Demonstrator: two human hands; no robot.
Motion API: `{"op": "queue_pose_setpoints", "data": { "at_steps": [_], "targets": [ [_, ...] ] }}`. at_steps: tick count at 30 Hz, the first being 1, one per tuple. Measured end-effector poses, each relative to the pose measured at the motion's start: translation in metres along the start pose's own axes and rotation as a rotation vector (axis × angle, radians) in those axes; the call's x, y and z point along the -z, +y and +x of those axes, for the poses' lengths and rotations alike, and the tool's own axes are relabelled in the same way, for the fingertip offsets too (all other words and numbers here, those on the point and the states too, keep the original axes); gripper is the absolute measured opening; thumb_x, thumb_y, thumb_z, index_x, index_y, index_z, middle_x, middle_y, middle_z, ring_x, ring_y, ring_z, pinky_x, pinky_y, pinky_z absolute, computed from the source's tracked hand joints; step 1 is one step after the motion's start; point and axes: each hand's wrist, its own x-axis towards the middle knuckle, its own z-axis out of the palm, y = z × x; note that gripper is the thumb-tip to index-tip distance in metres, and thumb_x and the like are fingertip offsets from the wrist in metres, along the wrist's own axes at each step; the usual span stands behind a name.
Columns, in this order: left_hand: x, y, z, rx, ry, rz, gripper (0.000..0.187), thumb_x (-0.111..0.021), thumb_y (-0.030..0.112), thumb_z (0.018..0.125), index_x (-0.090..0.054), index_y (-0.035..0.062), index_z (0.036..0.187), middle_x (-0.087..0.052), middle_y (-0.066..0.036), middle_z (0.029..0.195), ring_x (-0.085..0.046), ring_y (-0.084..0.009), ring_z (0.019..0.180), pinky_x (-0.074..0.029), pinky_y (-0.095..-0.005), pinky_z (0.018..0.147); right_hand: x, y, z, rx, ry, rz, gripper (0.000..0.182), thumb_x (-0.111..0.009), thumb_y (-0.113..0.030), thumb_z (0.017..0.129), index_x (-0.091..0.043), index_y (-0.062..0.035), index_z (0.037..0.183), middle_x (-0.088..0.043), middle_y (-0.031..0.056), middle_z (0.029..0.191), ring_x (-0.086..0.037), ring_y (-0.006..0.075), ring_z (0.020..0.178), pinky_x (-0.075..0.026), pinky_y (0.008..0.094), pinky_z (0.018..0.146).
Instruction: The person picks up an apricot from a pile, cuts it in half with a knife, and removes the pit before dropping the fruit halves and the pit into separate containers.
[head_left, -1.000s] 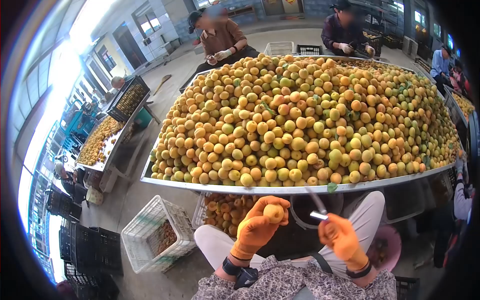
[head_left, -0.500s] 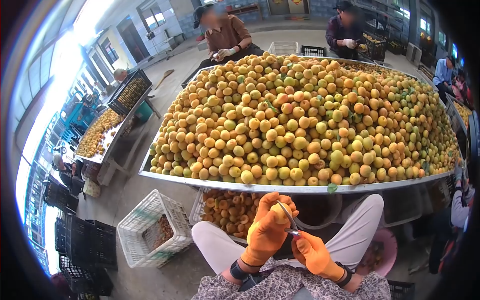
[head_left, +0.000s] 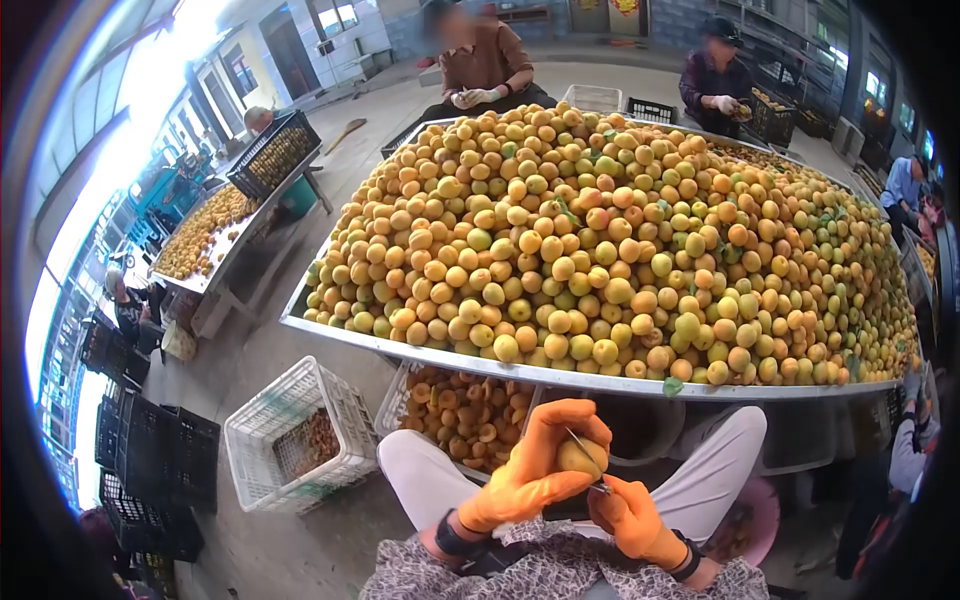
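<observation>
My left hand [head_left: 535,462], in an orange glove, is closed around a yellow apricot [head_left: 582,457] above my lap. In my right hand [head_left: 640,520], gloved the same way, is a small scissor-like cutting tool [head_left: 601,487], its handle mostly hidden by my fingers. One thin blade lies across the front of the fruit. Just beyond my hands is the metal rim of a large table [head_left: 470,368], heaped with whole apricots [head_left: 560,250]. Below that rim, a crate of apricot halves [head_left: 465,415] stands left of my hands.
A white crate [head_left: 345,425] with brown scraps sits on the floor at left. Behind my right knee is a pink basin [head_left: 765,515]. Black crates [head_left: 165,460] are stacked at far left. Two people [head_left: 480,60] with gloved hands sit across the table; another fruit table [head_left: 215,260] stands left.
The tool's spread blades have come together toward the apricot, with one now across its face. My left fingers have shifted around the fruit. The whole view has tilted slightly.
</observation>
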Motion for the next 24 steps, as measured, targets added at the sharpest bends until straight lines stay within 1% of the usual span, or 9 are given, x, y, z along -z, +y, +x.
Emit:
{"op": "queue_pose_setpoints", "data": {
  "at_steps": [3,6,9,10,12,17,19,21,24],
  "targets": [
    [0.003,0.01,0.004,0.145,-0.124,0.014,0.073,-0.075,0.017,0.081,-0.032,0.0054,0.139,-0.051,-0.019,0.121,-0.055,-0.0262,0.108,-0.045,-0.0386,0.096,-0.004,0.015,-0.001,0.108,0.02,-0.027,0.041,-0.046,-0.04,0.1,-0.055,-0.0009,0.088,-0.047,-0.0003,0.06,-0.041,0.0095,0.055,-0.034,0.0267,0.052],
    [-0.006,-0.001,0.006,0.112,-0.177,-0.116,0.076,-0.079,0.037,0.08,-0.042,-0.0006,0.135,-0.057,-0.014,0.123,-0.055,-0.021,0.115,-0.045,-0.033,0.098,-0.009,0.018,0.006,0.307,0.085,-0.007,0.044,-0.047,-0.041,0.098,-0.059,0.0018,0.097,-0.05,0.0013,0.062,-0.044,0.0107,0.055,-0.036,0.0262,0.053],
    [-0.02,-0.006,-0.009,0.178,-0.05,-0.282,0.07,-0.076,0.031,0.084,-0.043,-0.0008,0.136,-0.063,-0.013,0.115,-0.058,-0.0211,0.111,-0.047,-0.0333,0.097,-0.024,0.018,0.019,0.468,0.354,-0.012,0.054,-0.047,-0.051,0.096,-0.059,0.0012,0.093,-0.052,-0.0029,0.063,-0.044,0.003,0.054,-0.032,0.0198,0.049],
    [-0.02,-0.002,-0.01,0.171,-0.046,-0.29,0.07,-0.076,0.031,0.084,-0.043,-0.0008,0.136,-0.063,-0.013,0.115,-0.058,-0.0211,0.111,-0.047,-0.0333,0.097,-0.014,0.028,0.017,0.478,0.283,-0.1,0.055,-0.046,-0.051,0.096,-0.061,0.002,0.096,-0.054,-0.0031,0.066,-0.045,0.0027,0.055,-0.035,0.0193,0.05],
    [-0.015,0.016,-0.011,0.214,-0.115,-0.129,0.069,-0.075,0.035,0.084,-0.047,-0.0064,0.132,-0.061,-0.02,0.121,-0.056,-0.0274,0.118,-0.043,-0.0398,0.101,-0.005,0.02,0.007,0.392,0.175,-0.103,0.055,-0.046,-0.051,0.096,-0.059,0.0025,0.097,-0.054,-0.0026,0.066,-0.045,0.0034,0.055,-0.035,0.0201,0.049],
    [0.004,0.049,0.005,0.025,-0.256,0.463,0.067,-0.08,0.032,0.076,-0.054,-0.0027,0.127,-0.064,-0.015,0.115,-0.057,-0.0295,0.118,-0.044,-0.0402,0.098,-0.007,0.011,0.001,0.284,0.086,-0.13,0.053,-0.047,-0.048,0.097,-0.057,0.0036,0.095,-0.052,-0.0006,0.061,-0.045,0.0068,0.051,-0.033,0.0223,0.046],
    [0.004,0.064,0.009,-0.138,-0.363,1.087,0.069,-0.085,0.029,0.069,-0.056,0.0005,0.126,-0.064,-0.016,0.114,-0.056,-0.0334,0.119,-0.045,-0.0413,0.098,-0.006,0.009,0.001,0.233,0.021,-0.11,0.046,-0.047,-0.042,0.097,-0.057,0.0026,0.092,-0.056,0.0046,0.07,-0.049,0.0101,0.056,-0.037,0.0246,0.05],
    [0.011,0.058,0.014,-0.127,-0.401,1.097,0.073,-0.088,0.027,0.064,-0.057,0.003,0.126,-0.063,-0.016,0.116,-0.056,-0.0331,0.119,-0.044,-0.0418,0.098,-0.008,0.011,0.0,0.276,0.053,-0.167,0.042,-0.047,-0.038,0.097,-0.058,0.0015,0.093,-0.057,0.0069,0.078,-0.051,0.011,0.062,-0.039,0.0257,0.054],
    [0.0,0.033,0.006,0.245,-0.27,-0.043,0.076,-0.087,0.028,0.069,-0.053,-0.0048,0.129,-0.062,-0.016,0.119,-0.057,-0.0262,0.116,-0.045,-0.0371,0.098,-0.009,0.005,0.013,0.489,0.104,-0.242,0.037,-0.044,-0.034,0.098,-0.058,-0.0001,0.093,-0.058,0.0108,0.093,-0.054,0.0122,0.073,-0.042,0.0276,0.061]
  ]
}}
